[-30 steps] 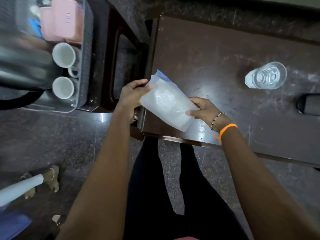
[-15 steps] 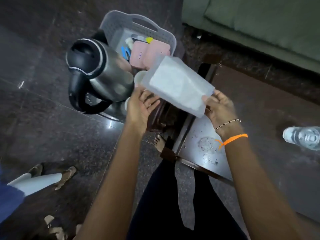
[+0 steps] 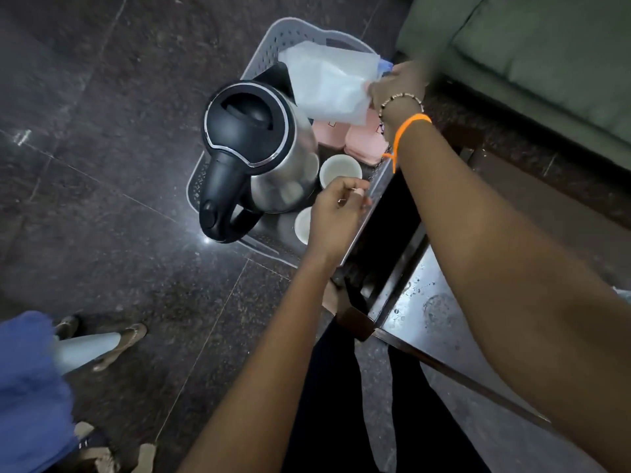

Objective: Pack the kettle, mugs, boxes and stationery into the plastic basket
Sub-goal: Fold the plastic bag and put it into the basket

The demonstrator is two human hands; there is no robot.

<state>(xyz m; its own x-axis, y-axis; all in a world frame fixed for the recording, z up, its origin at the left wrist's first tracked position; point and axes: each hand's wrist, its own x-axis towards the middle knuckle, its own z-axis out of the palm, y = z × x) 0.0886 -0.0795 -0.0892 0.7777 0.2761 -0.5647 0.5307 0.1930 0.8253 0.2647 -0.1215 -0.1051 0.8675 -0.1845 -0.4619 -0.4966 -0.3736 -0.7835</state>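
Head view, right hand (image 3: 397, 87) holding pouch (image 3: 333, 87) crosswise over basket (image 3: 269, 46)

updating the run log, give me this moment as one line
right hand holds plastic pouch over basket | left hand empty | kettle, mugs inside

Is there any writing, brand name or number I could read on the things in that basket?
None can be read.
Pink boxes: small dark marks on the lids, too blurred to read.
Kettle: no lettering visible.
Plastic pouch in the right hand: no legible print.
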